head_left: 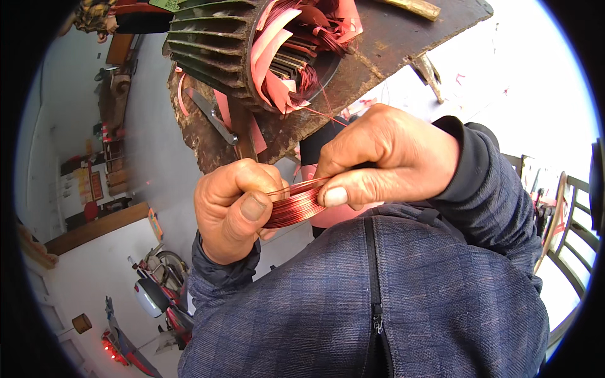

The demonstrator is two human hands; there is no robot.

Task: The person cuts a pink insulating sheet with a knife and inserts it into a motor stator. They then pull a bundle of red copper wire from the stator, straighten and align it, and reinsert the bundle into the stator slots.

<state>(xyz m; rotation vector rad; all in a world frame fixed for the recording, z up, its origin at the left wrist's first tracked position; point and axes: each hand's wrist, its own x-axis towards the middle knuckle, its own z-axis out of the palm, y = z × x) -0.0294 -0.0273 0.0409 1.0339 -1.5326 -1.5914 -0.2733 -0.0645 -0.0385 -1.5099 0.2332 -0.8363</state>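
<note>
Between my two hands, in front of my jacket, is a coil of copper wire (295, 210), reddish and bundled into a flat loop. My left hand (234, 206) is closed on its left end, thumb on top. My right hand (384, 160) pinches the right end between thumb and fingers. A thin red strand runs from near my right hand up to the motor stator (214, 50). This stator is a dark, finned housing lying on its side, with pink insulating paper (268, 53) and dark red windings (309, 82) in its open end.
The stator lies on a worn dark table (403, 47), with scissors (211, 116) near its left edge and a wooden stick (413, 7) at the far side. A wooden chair (570, 233) stands at right. A motorcycle (161, 290) is at lower left. Another person's arm (135, 19) shows at upper left.
</note>
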